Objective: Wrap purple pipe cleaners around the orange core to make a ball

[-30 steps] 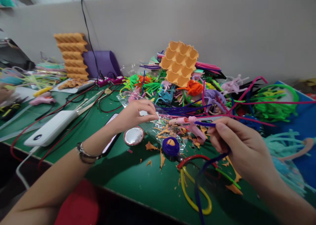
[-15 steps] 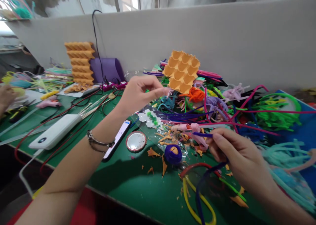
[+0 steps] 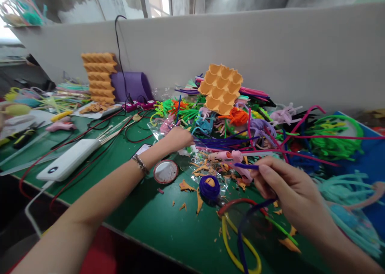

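Observation:
My right hand (image 3: 282, 190) pinches a dark purple pipe cleaner (image 3: 243, 230); its short end points left from the fingertips and the rest hangs below in a curve. My left hand (image 3: 179, 140) reaches down over the white cloud-shaped piece with green pompoms, which it mostly covers. Its fingers are hidden behind the back of the hand. Between the hands, on the tabletop, sits a coiled purple ball (image 3: 209, 188) with an orange piece on top. A pink glue gun (image 3: 230, 156) lies just left of my right fingertips, among orange scraps (image 3: 187, 186).
An orange egg-tray sheet (image 3: 221, 89) leans on a heap of colourful pipe cleaners. A round red-rimmed lid (image 3: 166, 172) and a partly covered phone (image 3: 141, 150) lie near my left wrist. A white power bank (image 3: 67, 160) and red cables occupy the left; another person's hand shows there.
My left hand has lowered from above the table onto the cloud-shaped piece, covering it and uncovering the pipe cleaner heap behind. My right hand stays nearly still with the purple pipe cleaner.

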`<state>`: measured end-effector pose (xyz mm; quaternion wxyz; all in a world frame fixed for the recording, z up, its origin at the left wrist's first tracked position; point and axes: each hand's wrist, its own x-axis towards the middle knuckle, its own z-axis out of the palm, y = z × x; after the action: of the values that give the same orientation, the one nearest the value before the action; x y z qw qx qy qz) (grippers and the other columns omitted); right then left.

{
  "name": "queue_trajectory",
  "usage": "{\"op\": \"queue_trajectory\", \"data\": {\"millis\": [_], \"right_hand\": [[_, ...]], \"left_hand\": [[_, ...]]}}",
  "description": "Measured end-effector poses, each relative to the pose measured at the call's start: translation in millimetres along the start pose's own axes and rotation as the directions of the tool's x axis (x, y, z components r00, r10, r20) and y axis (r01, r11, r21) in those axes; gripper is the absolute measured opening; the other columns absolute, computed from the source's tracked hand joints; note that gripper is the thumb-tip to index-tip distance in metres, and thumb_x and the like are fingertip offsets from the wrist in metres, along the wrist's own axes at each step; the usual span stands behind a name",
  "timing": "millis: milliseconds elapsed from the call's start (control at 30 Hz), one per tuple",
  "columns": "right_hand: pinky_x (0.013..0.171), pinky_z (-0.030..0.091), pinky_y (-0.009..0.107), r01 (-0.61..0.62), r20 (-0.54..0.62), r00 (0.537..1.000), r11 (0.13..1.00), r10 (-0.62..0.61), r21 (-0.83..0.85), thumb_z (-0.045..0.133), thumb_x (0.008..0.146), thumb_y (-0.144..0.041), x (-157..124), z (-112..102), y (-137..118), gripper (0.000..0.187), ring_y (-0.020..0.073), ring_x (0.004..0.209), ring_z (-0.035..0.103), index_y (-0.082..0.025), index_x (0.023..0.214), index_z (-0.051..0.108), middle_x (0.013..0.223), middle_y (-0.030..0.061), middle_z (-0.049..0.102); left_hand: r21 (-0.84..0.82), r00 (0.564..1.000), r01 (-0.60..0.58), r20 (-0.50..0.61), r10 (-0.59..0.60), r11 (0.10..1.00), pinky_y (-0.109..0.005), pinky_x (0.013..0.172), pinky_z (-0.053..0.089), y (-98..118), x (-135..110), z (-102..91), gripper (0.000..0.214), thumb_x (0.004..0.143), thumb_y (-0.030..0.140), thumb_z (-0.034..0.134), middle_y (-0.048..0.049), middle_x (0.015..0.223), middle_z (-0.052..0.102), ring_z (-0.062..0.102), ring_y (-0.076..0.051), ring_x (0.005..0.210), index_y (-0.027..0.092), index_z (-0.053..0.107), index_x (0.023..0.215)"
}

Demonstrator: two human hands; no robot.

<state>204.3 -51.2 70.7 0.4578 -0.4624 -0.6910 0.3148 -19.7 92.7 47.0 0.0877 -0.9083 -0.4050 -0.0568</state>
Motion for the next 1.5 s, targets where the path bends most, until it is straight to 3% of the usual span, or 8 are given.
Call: {"op": "queue_trajectory", "data": {"millis": [167, 400, 533, 733, 900, 1133, 1267, 1500], "right_hand": [[0.038, 0.026, 0.019, 0.004, 0.018, 1.000, 1.000, -0.004, 0.004, 0.043, 0.090, -0.039, 0, -1, 2, 0.033, 0.0054, 0.041, 0.034, -0.019, 0.065, 0.052, 0.046, -0.0060, 0.041], [0.039, 0.028, 0.017, -0.050, 0.041, 0.998, 0.990, 0.045, 0.131, 0.047, 0.087, -0.043, 3, 4, 1, 0.029, 0.0053, 0.043, 0.038, -0.020, 0.071, 0.054, 0.049, -0.0061, 0.044], [0.039, 0.029, 0.015, -0.089, 0.043, 0.996, 0.962, 0.080, 0.259, 0.051, 0.084, -0.047, 2, 8, 2, 0.029, 0.0050, 0.044, 0.040, -0.021, 0.071, 0.054, 0.051, -0.0061, 0.046], [0.040, 0.031, 0.016, -0.068, 0.060, 0.997, 0.983, 0.058, 0.169, 0.048, 0.087, -0.043, 4, 6, 1, 0.027, 0.0051, 0.044, 0.040, -0.020, 0.074, 0.055, 0.051, -0.0058, 0.048], [0.039, 0.030, 0.017, -0.039, 0.064, 0.997, 0.991, 0.031, 0.126, 0.046, 0.088, -0.037, 3, 6, 2, 0.025, 0.0054, 0.044, 0.038, -0.020, 0.073, 0.055, 0.051, -0.0059, 0.047], [0.040, 0.028, 0.019, -0.015, 0.041, 0.999, 0.988, 0.009, 0.154, 0.042, 0.091, -0.030, 1, 4, 7, 0.021, 0.0056, 0.045, 0.039, -0.020, 0.078, 0.056, 0.052, -0.0055, 0.046], [0.041, 0.030, 0.021, -0.021, 0.035, 0.999, 0.993, 0.017, 0.119, 0.042, 0.090, -0.033, 1, 2, 5, 0.024, 0.0068, 0.044, 0.039, -0.019, 0.076, 0.055, 0.052, -0.0048, 0.046], [0.040, 0.031, 0.021, -0.080, 0.033, 0.996, 0.991, 0.077, 0.104, 0.048, 0.086, -0.042, 4, 1, -5, 0.027, 0.0075, 0.042, 0.038, -0.019, 0.074, 0.054, 0.048, -0.0049, 0.046]], "left_hand": [[0.050, 0.998, 0.040, 0.052, -0.043, 0.998, -0.020, 0.058, 0.039, 0, -12, 1.1, 0.020, 0.084, 0.016, 0.050, -0.0035, 0.103, 0.067, 0.065, -0.015, 0.083, 0.021, 0.068, 0.090], [0.104, 0.992, 0.089, 0.075, -0.097, 0.991, -0.024, 0.054, 0.037, 6, -17, -14.5, 0.032, 0.086, 0.034, 0.050, -0.0079, 0.073, 0.069, 0.066, -0.021, 0.074, 0.013, 0.069, 0.071], [0.078, 0.996, 0.070, 0.054, -0.074, 0.995, -0.019, 0.056, 0.038, 6, -22, -14.2, 0.022, 0.089, 0.025, 0.047, -0.0009, 0.088, 0.070, 0.065, -0.014, 0.083, 0.022, 0.069, 0.089], [0.108, 0.993, 0.121, -0.024, -0.119, 0.987, -0.020, 0.052, 0.034, 7, -29, -16.6, 0.021, 0.087, 0.030, 0.051, -0.0011, 0.083, 0.072, 0.065, -0.015, 0.076, 0.021, 0.070, 0.085], [0.151, 0.988, 0.152, -0.044, -0.147, 0.977, -0.023, 0.049, 0.032, 7, -28, -16.9, 0.040, 0.088, 0.040, 0.046, -0.0048, 0.064, 0.069, 0.064, -0.019, 0.067, 0.016, 0.068, 0.065], [0.122, 0.988, 0.151, -0.063, -0.144, 0.981, -0.020, 0.057, 0.041, 1, -28, -18.3, 0.025, 0.090, 0.029, 0.044, 0.0008, 0.092, 0.072, 0.066, -0.015, 0.084, 0.022, 0.068, 0.090], [0.132, 0.978, 0.203, -0.081, -0.194, 0.970, -0.020, 0.053, 0.040, 2, -30, -20.7, 0.023, 0.088, 0.029, 0.046, 0.0008, 0.084, 0.073, 0.067, -0.016, 0.075, 0.026, 0.064, 0.103], [0.282, 0.975, 0.220, -0.091, -0.202, 0.934, -0.026, 0.051, 0.040, 22, -37, -37.8, 0.048, 0.090, 0.041, 0.039, -0.0069, 0.056, 0.065, 0.065, -0.023, 0.061, 0.015, 0.064, 0.058]]}}
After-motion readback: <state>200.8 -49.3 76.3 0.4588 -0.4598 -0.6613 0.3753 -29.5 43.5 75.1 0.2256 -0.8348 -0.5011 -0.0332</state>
